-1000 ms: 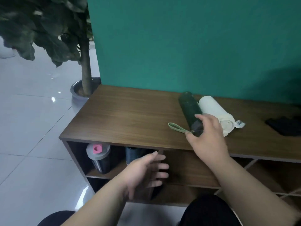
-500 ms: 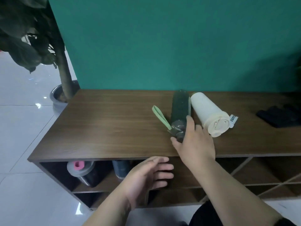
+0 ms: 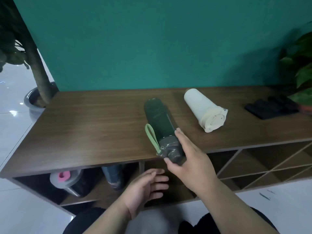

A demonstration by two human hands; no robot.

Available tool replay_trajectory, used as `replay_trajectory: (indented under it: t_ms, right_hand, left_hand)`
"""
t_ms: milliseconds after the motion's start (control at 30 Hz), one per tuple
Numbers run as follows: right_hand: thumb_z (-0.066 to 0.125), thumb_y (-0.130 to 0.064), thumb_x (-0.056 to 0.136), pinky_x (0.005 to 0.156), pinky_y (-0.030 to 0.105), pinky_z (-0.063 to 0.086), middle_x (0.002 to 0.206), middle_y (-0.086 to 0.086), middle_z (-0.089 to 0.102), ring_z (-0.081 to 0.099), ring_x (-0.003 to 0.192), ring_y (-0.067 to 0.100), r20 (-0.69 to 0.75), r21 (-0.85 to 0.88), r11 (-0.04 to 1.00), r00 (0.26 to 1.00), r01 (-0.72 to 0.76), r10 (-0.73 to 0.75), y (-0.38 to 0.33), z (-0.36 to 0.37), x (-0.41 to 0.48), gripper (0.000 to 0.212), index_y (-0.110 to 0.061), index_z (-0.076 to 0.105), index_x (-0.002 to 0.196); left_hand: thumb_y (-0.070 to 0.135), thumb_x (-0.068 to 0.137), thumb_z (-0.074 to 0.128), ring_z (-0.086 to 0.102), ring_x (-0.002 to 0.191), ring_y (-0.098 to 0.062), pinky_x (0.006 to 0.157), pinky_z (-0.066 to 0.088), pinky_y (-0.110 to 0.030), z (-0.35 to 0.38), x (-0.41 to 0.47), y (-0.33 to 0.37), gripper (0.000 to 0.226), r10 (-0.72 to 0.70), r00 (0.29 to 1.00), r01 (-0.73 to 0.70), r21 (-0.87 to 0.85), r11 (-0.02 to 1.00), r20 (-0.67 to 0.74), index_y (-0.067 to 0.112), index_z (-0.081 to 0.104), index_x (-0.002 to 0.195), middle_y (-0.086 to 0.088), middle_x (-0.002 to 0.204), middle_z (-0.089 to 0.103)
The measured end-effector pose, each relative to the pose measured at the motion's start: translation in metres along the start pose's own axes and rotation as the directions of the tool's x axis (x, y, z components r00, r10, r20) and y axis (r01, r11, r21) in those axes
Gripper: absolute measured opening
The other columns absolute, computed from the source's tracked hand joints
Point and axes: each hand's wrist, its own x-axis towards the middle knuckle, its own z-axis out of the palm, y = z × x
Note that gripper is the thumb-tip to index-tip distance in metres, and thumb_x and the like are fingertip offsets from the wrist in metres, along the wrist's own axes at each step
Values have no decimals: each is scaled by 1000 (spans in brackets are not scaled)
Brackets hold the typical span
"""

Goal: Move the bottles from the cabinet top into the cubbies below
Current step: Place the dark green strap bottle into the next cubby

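A dark green bottle (image 3: 157, 121) with a grey cap and a light green strap lies on its side on the wooden cabinet top (image 3: 94, 125), cap at the front edge. My right hand (image 3: 187, 157) is closed around its cap end. A cream bottle (image 3: 203, 109) lies on its side to the right, apart from the green one. My left hand (image 3: 146, 188) hovers open, holding nothing, in front of the cubby below. In the left cubby lie a grey bottle with a pink spout (image 3: 65, 181) and a dark blue bottle (image 3: 114, 177).
A black folded item (image 3: 270, 107) lies on the cabinet's right end beside a potted plant (image 3: 303, 68). A potted tree (image 3: 33, 65) stands on the tiled floor at the cabinet's left. Diagonal cubbies (image 3: 263, 166) fill the right part. A teal wall backs the cabinet.
My right hand has dragged the green bottle toward the front edge, away from the cream bottle; its cap now overhangs the edge. The camera view has shifted. My left hand stays open below.
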Motion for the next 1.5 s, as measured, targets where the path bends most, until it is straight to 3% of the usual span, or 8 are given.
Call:
replay_trajectory:
  t_ms: [267,400,667,833,933,1133,1233,1500]
  right_hand:
    - [75,0,81,87,14,52,102,-29,75,71,99,-2,-142,676,728,949,-114,280,-20,-52,-66,51,-36,66,116]
    - [73,-17,81,97,40,54,107,-11,79,72,106,14,-188,795,603,923,-57,335,-20,-71,-89,33,-38,75,106]
    - [67,4,88,87,21,54,106,-13,77,71,104,11,-146,735,671,941,-103,304,-4,-77,-113,43,-30,69,115]
    - [86,-39,63,108,46,46,126,0,71,64,121,23,159,810,496,931,-312,328,19,-30,-114,72,-34,61,130]
    - [84,-34,57,95,32,51,112,-10,75,69,108,10,247,633,652,907,-418,341,26,-17,-108,69,-34,62,123]
    - [82,-55,57,86,34,55,94,-15,75,69,90,2,198,402,716,818,-570,540,38,16,-84,57,-35,62,106]
    - [83,-53,62,74,27,51,92,-13,72,67,86,4,161,355,715,792,-603,588,36,35,-62,55,-29,61,106]
    - [81,-57,63,81,36,57,99,-4,72,70,92,21,144,307,703,761,-642,632,42,79,-17,67,-19,56,113]
  left_hand:
    - [64,85,39,64,118,-31,91,51,-45,22,-38,-17,68,111,979,-135,-136,981,-169,27,43,142,-8,138,59]
    - [62,84,43,63,119,-37,101,46,-57,27,-58,-12,76,220,959,-254,-203,946,-179,30,33,152,-9,142,55]
    - [68,78,53,71,110,-33,69,58,-36,37,-53,-10,67,84,981,-111,-150,982,-173,39,46,138,0,137,64]
    - [58,82,63,73,98,-35,64,61,-34,32,-27,-35,64,-206,966,179,-173,968,-153,28,53,138,-8,138,61]
    - [65,85,58,71,86,-30,62,61,-33,30,-8,-40,65,-256,937,227,-142,963,-237,28,52,138,-8,140,56]
    - [53,96,50,62,115,-22,94,52,-41,39,14,-57,52,-207,945,232,75,970,-254,28,52,141,2,136,62]
    - [47,100,45,55,125,-17,83,48,-33,49,19,-53,46,-118,958,155,124,980,-261,41,44,145,8,140,58]
    - [30,103,45,69,108,-6,97,51,-28,36,37,-37,32,91,947,-92,12,996,-307,31,65,128,15,109,76]
